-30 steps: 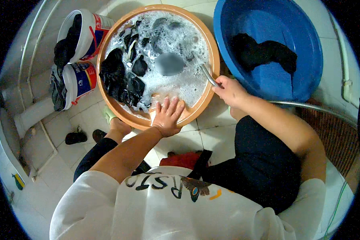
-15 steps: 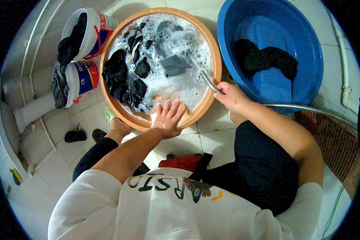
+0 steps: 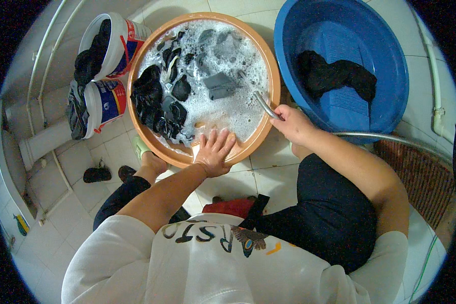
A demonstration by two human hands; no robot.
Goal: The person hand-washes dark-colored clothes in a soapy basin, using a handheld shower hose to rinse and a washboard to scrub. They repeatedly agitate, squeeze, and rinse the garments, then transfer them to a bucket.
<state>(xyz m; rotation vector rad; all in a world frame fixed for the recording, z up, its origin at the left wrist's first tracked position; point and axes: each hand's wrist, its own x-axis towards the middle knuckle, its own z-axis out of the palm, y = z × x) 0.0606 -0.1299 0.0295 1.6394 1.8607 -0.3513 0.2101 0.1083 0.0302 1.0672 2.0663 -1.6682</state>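
My left hand [image 3: 215,153] lies flat with its fingers spread, at the near rim of an orange basin [image 3: 275,83]. Beneath the palm shows part of a pale board, mostly covered. In my right hand [image 3: 291,122], closed at the basin's right rim, is a flexible metal hose [image 3: 262,105]. Its end points into soapy water [image 3: 228,117]; I cannot make out whether water runs from it. Wet black clothes [image 3: 149,99] are bunched along the basin's left side. A folded grey cloth [image 3: 219,86] sticks up through the suds in the middle.
On the right stands a blue tub [image 3: 403,96] holding a black cloth [image 3: 334,75]. Two white buckets, an upper one [image 3: 117,38] and a lower one [image 3: 90,104], have dark clothes over their rims. Dark slippers [image 3: 97,175] lie on the tiles. A brown grate [image 3: 415,177] is at right.
Both hands keep their places, the right one still around the hose. The grey cloth looks slightly flatter in the water, and the foam near it has shifted.
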